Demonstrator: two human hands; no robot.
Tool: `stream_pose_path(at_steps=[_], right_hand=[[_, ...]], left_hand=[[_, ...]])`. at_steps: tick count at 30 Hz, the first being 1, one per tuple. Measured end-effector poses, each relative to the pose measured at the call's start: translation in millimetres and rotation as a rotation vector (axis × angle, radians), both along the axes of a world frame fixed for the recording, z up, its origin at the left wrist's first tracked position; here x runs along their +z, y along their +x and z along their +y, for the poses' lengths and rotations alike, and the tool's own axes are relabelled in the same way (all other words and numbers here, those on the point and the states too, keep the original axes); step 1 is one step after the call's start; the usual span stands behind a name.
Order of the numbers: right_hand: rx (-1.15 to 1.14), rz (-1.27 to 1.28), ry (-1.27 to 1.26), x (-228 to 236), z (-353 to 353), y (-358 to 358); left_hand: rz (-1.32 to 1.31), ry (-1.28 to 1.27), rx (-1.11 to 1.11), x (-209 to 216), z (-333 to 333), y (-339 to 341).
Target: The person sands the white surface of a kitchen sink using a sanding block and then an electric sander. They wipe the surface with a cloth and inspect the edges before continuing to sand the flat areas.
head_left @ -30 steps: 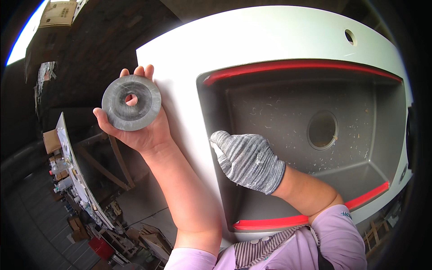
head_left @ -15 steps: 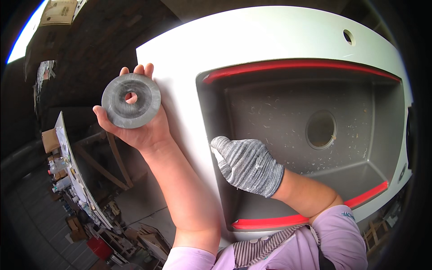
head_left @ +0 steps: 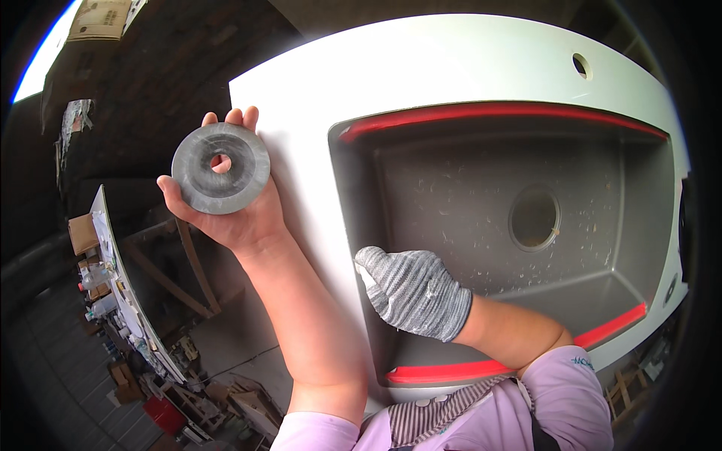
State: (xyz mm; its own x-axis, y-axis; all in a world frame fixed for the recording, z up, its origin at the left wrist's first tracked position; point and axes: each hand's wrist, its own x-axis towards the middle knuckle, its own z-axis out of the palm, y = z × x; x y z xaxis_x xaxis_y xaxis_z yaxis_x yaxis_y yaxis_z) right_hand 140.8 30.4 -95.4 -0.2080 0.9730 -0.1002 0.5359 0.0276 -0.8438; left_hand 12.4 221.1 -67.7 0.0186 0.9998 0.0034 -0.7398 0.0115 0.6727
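A round grey disc [head_left: 248,180] with a hole in its middle rests in my bare left hand [head_left: 259,218], whose fingers curl round its edge beside the white countertop [head_left: 301,173]. Its exact kind does not show. My right hand [head_left: 417,293], in a grey striped knit glove, is closed at the left rim of the dark grey sink [head_left: 444,180]. A bit of something white shows by its fingers at the rim, too little to name. Red tape [head_left: 496,111] runs along the sink's far edge, and more lies on the near edge.
Pale shavings are scattered in the sink around its drain hole [head_left: 535,216]. The countertop has a small round hole [head_left: 581,65] at the far right. To the left, a cluttered worktable [head_left: 135,301] holds bottles and other things, with a red box [head_left: 164,415] below.
My right hand has slid a short way toward me along the sink's left rim. The left hand and the disc stay almost where they were.
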Motion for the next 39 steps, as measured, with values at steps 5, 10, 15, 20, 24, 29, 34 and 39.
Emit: stream_pose_path(at_steps=[5, 10, 15, 20, 24, 29, 34, 39], right_hand=[[-0.023, 0.021, 0.007, -2.4, -3.2, -2.1], [-0.035, 0.054, -0.03, 2.9, -6.4, -2.0], [-0.025, 0.016, -0.057, 5.7, -7.2, -2.4], [-0.007, 0.085, -0.102, 3.6, -14.0, -3.1], [0.015, 0.06, -0.12, 4.4, -13.4, -3.8], [0.029, 0.055, -0.1, 5.1, -23.0, -7.2], [0.046, 0.089, -0.139, 9.0, -23.0, -4.8], [0.066, 0.088, -0.157, 6.9, -30.6, -9.0]], left_hand=[[0.002, -0.014, 0.01, 1.0, 0.1, 2.0], [-0.006, -0.011, 0.007, 0.7, 0.4, 0.9], [-0.018, -0.03, 0.023, 1.4, 1.2, 1.7], [-0.006, -0.018, 0.029, 0.1, 0.8, 1.3], [-0.015, -0.018, 0.025, 0.4, 1.2, 1.0], [-0.03, -0.019, 0.027, 1.9, 0.4, 2.8], [-0.019, -0.011, 0.024, 0.1, 1.2, 0.5], [-0.007, -0.011, 0.047, 1.6, 0.8, 2.2]])
